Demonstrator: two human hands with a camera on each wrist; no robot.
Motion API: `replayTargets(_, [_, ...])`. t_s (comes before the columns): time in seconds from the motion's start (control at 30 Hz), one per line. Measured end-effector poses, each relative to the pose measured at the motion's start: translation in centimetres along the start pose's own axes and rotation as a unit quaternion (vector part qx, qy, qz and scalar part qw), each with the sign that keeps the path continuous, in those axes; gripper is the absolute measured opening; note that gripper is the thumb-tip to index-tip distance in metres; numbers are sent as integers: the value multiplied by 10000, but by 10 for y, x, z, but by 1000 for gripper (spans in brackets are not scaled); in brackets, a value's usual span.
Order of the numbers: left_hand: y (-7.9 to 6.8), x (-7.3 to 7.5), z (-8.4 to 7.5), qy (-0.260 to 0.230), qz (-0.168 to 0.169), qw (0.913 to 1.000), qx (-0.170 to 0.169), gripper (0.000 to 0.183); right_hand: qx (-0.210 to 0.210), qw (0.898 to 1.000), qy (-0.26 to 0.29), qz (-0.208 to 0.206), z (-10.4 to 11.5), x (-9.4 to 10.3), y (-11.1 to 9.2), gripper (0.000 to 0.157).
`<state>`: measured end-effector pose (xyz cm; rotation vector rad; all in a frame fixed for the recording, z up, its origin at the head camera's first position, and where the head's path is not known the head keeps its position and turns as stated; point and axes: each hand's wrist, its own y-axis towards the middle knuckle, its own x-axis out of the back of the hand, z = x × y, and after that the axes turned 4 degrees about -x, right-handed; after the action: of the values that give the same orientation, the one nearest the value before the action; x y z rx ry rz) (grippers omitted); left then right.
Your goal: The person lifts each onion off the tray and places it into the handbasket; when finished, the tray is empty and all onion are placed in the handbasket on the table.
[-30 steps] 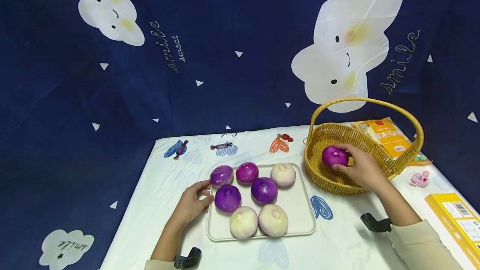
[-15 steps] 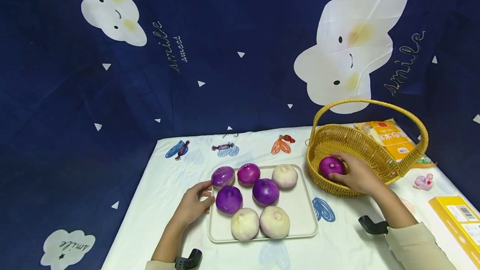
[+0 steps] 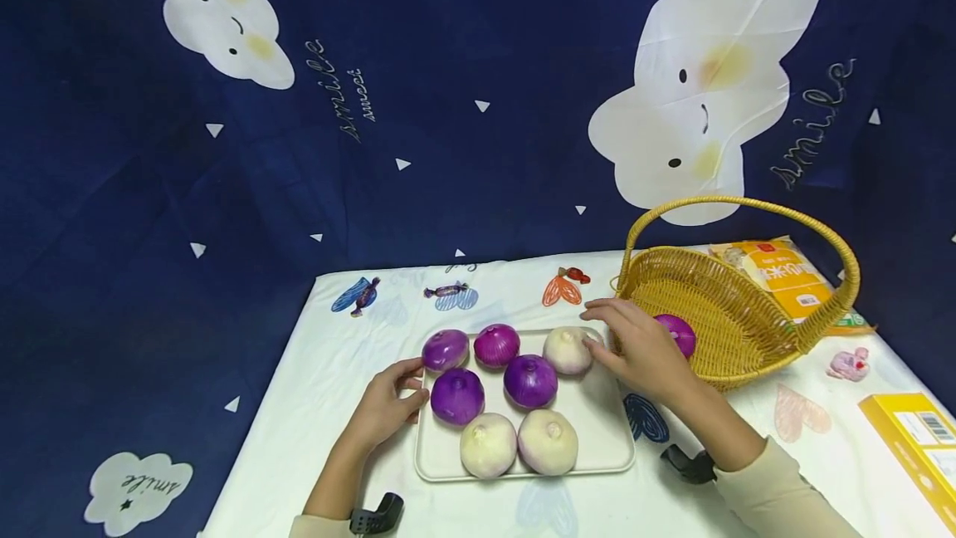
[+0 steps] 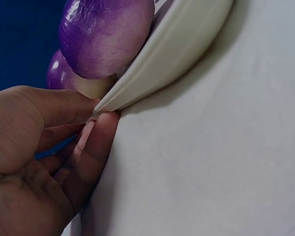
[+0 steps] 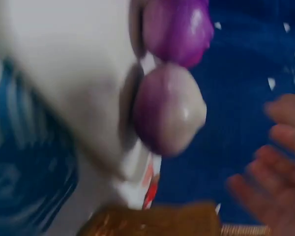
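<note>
At the left edge of a shallow cream tray [image 3: 601, 430], my left hand [image 3: 384, 405] pinches the rim [image 4: 137, 81] between thumb and fingers. Several onions lie on the tray, purple ones [image 3: 457, 397] on the left and in the middle, pale ones [image 3: 548, 443] in front. My right hand [image 3: 644, 349] holds nothing; its fingers are spread over the tray's back right corner, fingertips right at a white onion [image 3: 565, 352]. In the right wrist view that onion [image 5: 169, 110] shows a purple side. One purple onion [image 3: 680, 334] sits in the wicker basket [image 3: 735, 297], partly hidden behind my right hand.
The basket's tall handle [image 3: 747, 202] arches up right of the tray. An orange packet [image 3: 784, 281] lies behind it, and a yellow box [image 3: 914, 447] at the right edge. Wrapped candies [image 3: 366, 295] lie along the back. A pink item [image 3: 850, 364] is right of the basket.
My right hand lowered a purple onion into the basket, let go of it, and moved left to the white onion on the tray. My left hand stayed at the tray's edge.
</note>
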<state>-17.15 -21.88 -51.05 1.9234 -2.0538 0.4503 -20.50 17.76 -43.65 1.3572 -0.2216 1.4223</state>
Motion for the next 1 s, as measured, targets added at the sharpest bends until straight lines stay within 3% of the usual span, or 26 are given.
replayTargets(0.17, [1,-1,0,21,22,10000,-59,52,-463,9904,-456,1220,12,-23,5,60])
replayTargets(0.3, [1,-2,0,2,23,10000,-54,51,-710,9834,-466,1603,12,-36,4,61])
replayTargets(0.53, [0,0,-1,-31,21,10000,-3,51,-781,9869,-75,1410,8,-44,3,60])
replayTargets(0.67, [1,-1,-1,-59,23,10000,21,51,-847,9903,127,1090,9,-38,1,63])
replayTargets(0.83, [2,-3,1,-49,65,10000,0,52,-948,9935,491,405,10,-6,3,65])
replayTargets(1.0, [4,-2,3,-2,0,10000,27,52,-1215,9918,404,0,-13,32,10,65])
